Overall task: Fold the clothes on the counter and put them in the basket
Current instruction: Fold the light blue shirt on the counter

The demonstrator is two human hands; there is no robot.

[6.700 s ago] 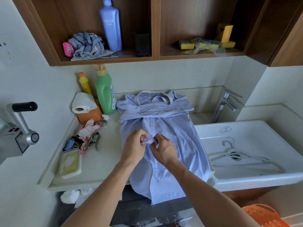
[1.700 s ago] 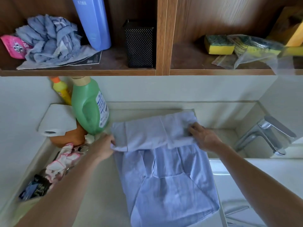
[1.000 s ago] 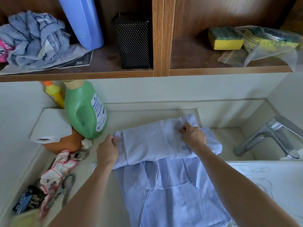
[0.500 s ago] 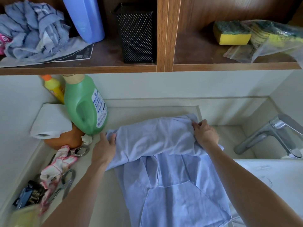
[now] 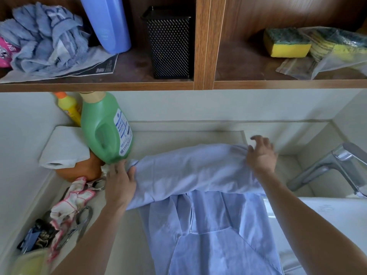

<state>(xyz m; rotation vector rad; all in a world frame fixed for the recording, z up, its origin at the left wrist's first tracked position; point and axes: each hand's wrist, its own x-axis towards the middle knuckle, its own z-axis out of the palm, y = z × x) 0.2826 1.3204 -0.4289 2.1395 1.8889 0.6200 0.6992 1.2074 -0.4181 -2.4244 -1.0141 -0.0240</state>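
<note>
A light blue shirt lies on the pale counter, its top part folded over into a wide band across the back. My left hand holds the left end of that fold, with the thumb over the cloth and the fingers under it. My right hand rests on the right end of the fold, its fingers spread and lifted off the cloth. The basket is out of view.
A green detergent bottle, a yellow bottle and a paper roll stand at the back left. Scissors, a rag and small items lie along the left. Right of the shirt are a tap and a white sink. The shelf overhead holds a towel, a mesh holder and sponges.
The folded band has spread wider to both sides. My right hand has let go of the cloth and opened its fingers. My left hand still holds the left end.
</note>
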